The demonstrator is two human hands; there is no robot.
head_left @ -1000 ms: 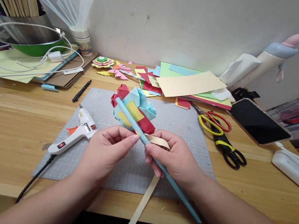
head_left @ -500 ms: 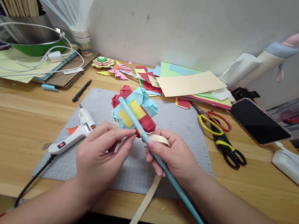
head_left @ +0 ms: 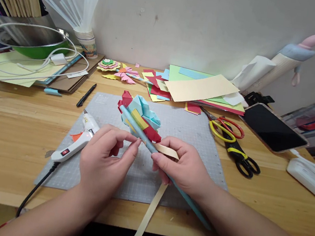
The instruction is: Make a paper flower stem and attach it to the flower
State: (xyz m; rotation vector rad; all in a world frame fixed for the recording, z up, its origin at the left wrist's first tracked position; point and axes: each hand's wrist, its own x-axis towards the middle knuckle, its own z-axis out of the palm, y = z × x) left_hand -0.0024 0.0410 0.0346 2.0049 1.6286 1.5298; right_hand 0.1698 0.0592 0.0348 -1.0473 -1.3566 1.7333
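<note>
My right hand (head_left: 184, 163) is closed around a blue paper stem (head_left: 137, 125), which slants down to the right. A paper flower (head_left: 143, 110) of folded red and light-blue pieces is fixed to its upper end, with yellow paper patches on its back. A narrow cream paper strip (head_left: 149, 214) loops by my right fingers and hangs below that hand toward my lap. My left hand (head_left: 105, 157) pinches thumb and forefinger at the stem just under the flower, where the strip's end lies. Its other fingers are curled.
A grey cutting mat (head_left: 93, 179) lies under my hands. On its left edge rests a hot glue gun (head_left: 74, 145); a black pen (head_left: 86, 95) is behind. Scissors (head_left: 239, 153), a phone (head_left: 274, 128) and a power strip (head_left: 309, 180) sit right. Coloured paper (head_left: 202, 89) lies by the wall.
The flower has turned so that it shows more from its side, and the stem has rolled and shifted slightly left. Its lower end has risen. My left fingertips have moved slightly left.
</note>
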